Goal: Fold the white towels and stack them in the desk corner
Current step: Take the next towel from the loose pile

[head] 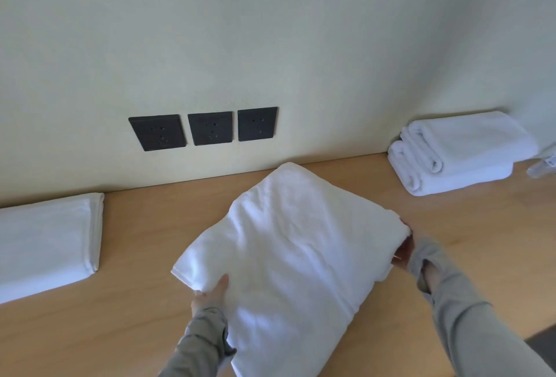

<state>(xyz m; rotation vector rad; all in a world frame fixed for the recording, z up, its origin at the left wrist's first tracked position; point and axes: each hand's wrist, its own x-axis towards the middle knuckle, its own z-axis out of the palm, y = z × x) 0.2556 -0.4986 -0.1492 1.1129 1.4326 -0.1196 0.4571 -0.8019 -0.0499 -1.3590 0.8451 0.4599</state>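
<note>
The towel lies lengthwise toward the wall; the left hand pinches its left edge, and the right hand clamps its right edge.

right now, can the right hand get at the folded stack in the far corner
Probably yes: only bare desk lies between the right hand and the stack, though it grips the towel.

One head-worn view only — it looks forward and down from above the counter, close over the fingers, with the wall rising beyond them — wide-angle, straight lines bowed toward the edges.
</note>
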